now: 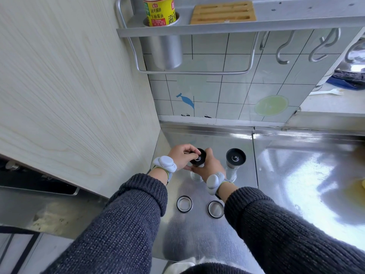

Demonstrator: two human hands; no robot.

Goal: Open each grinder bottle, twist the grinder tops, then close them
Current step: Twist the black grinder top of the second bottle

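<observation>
Two clear glass grinder bottles with black grinder tops stand on the steel counter. My left hand [182, 156] grips the black top of the left grinder bottle [198, 160] with its fingertips. My right hand [208, 166] wraps around the same bottle's neck and body just below the top. The right grinder bottle [235, 160] stands untouched beside it, its black top uncovered. Two clear round lids with black rims lie flat nearer to me: the left lid [184, 204] and the right lid [215, 209].
A wooden panel wall [69, 95] closes the left side. A tiled backsplash [227, 95] rises behind the counter [296, 175]. Above hangs a metal rack [197, 29] with a yellow-labelled bottle [160, 10], a wooden block [223, 12] and hooks [282, 50].
</observation>
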